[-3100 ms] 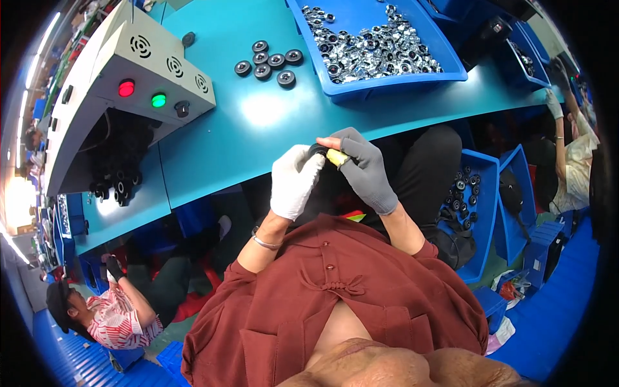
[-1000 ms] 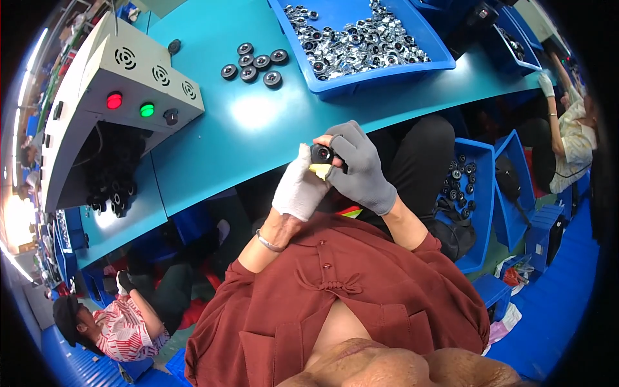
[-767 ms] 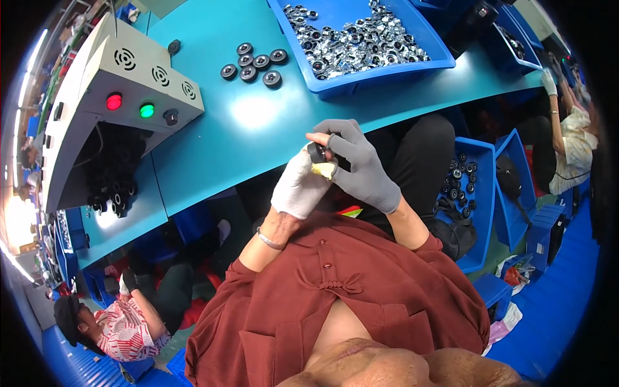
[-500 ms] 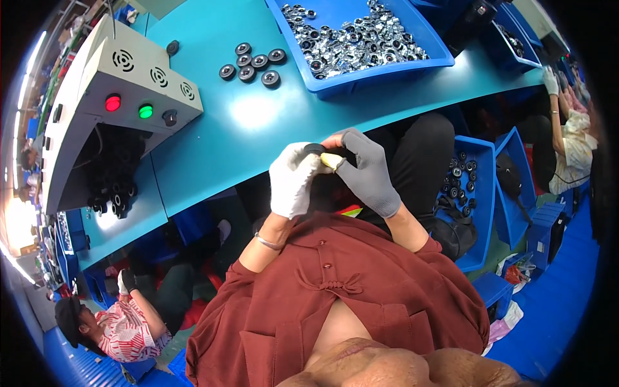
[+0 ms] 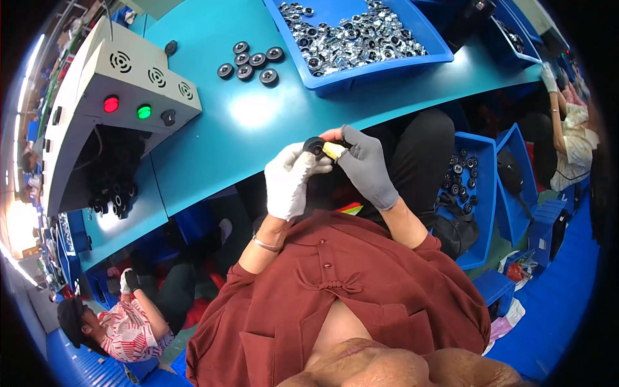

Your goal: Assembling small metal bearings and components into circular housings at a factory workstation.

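Note:
A small black wheel [image 5: 313, 146] is held up in front of my body, just off the near edge of the table, its round face with a hub showing. My left hand [image 5: 287, 184], in a white glove, pinches it between thumb and fingers. From the other side, my right hand [image 5: 367, 164], in a grey glove, closes on the wheel's right rim; its thumb tip has a yellow wrap and a bare fingertip shows behind. Several similar black wheels [image 5: 242, 59] lie grouped on the teal table [image 5: 219, 148] beyond my hands.
A blue bin [image 5: 387, 66] of shiny metal parts stands at the back. On the left is a white machine [image 5: 138, 77] with red and green buttons. A blue crate [image 5: 480, 213] with wheels sits at my right. Co-workers [image 5: 138, 322] sit on both sides.
The wheel has been tilted in my fingers, so its face now shows where mainly its edge showed before. Both hands have shifted only slightly.

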Demonstrator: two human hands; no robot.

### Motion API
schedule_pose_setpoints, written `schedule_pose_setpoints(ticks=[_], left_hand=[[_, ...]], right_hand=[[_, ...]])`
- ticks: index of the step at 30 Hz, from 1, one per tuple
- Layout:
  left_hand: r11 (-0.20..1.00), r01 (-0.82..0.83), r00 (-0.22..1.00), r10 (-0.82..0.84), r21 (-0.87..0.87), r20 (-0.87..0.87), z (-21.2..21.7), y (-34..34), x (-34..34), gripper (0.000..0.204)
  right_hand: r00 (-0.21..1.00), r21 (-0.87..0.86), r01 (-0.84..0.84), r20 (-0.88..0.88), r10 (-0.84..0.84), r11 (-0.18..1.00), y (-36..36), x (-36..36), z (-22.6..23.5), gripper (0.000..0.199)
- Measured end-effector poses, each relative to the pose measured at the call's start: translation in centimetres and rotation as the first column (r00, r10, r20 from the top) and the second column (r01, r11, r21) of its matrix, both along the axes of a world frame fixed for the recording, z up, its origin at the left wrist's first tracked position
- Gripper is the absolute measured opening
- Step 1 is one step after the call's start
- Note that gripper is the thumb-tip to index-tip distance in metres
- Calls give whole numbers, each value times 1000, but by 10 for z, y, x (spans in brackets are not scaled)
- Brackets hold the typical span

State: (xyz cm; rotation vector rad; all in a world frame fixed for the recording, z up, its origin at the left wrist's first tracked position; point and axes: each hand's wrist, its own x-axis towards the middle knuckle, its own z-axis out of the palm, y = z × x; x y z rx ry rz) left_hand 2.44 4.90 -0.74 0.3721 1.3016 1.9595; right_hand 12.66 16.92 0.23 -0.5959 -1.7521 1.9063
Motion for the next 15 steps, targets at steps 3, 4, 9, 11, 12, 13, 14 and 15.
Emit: schedule_pose_setpoints(ticks=[3,4,9,11,12,13,14,15], left_hand=[[999,33,996,-35,-35,-87,-6,-5,-5,20],[998,50,989,-55,-41,-137,-9,-7,-5,20],[994,11,968,-38,-111,-247,-15,-5,-5,21],[991,-5,960,-33,-135,-279,-14,-6,-4,24],[992,6,967,-38,-129,-252,-14,-6,-4,19],[992,16,973,-44,-123,-225,-13,-6,-4,14],[992,16,973,-44,-124,-225,-12,-6,-3,14],[993,-1,970,-28,-121,-241,-11,-5,-2,13]], right_hand=[[999,-2,-44,-19,43,999,2,2,-4,19],[999,-4,-45,-19,45,999,1,3,-3,19],[1000,-32,-16,23,16,999,-3,3,-8,18],[999,-53,-20,28,21,998,-4,4,-5,18],[999,-72,-24,32,27,997,-4,5,-3,17],[999,-73,-24,32,27,997,-3,5,-1,17],[998,-81,-34,40,37,996,-1,6,1,17],[998,-90,-43,49,48,995,-1,6,2,17]])
